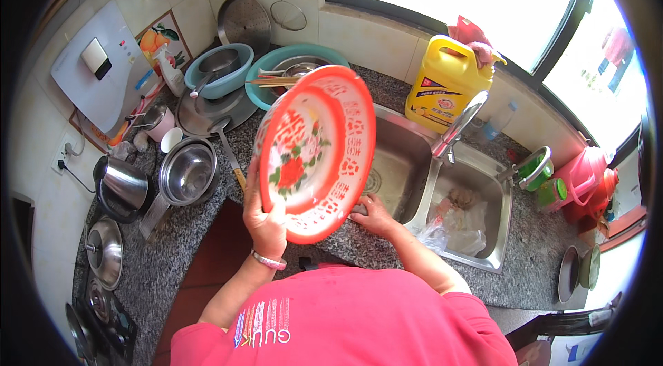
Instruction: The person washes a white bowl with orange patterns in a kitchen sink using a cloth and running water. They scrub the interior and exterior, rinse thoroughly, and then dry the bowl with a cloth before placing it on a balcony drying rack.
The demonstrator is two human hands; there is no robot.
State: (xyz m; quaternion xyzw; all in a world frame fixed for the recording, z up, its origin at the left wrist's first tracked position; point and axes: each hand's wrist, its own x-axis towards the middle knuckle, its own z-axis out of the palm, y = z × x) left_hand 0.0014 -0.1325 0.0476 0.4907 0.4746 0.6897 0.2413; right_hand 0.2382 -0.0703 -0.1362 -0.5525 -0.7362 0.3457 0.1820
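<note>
My left hand (265, 221) grips the rim of a red and white enamel basin (305, 159) with a flower pattern. The basin is tilted up, its inside facing me, in front of the sink. My right hand (374, 215) is at the front edge of the left sink bowl (401, 169), beside the basin's lower right rim. Its fingertips are partly hidden, and I cannot tell whether a small greyish thing there is in its grasp. The chrome faucet (461, 125) stands between the two bowls. Plastic bags and scraps (461, 221) lie in the right bowl.
A yellow detergent jug (450, 83) stands behind the sink. Blue basins (220, 71) and green basins (311, 50) holding cookware fill the back corner. Steel pots (189, 172), an electric kettle (121, 184) and a spatula (230, 153) are on the left counter. A pink pitcher (582, 174) stands right.
</note>
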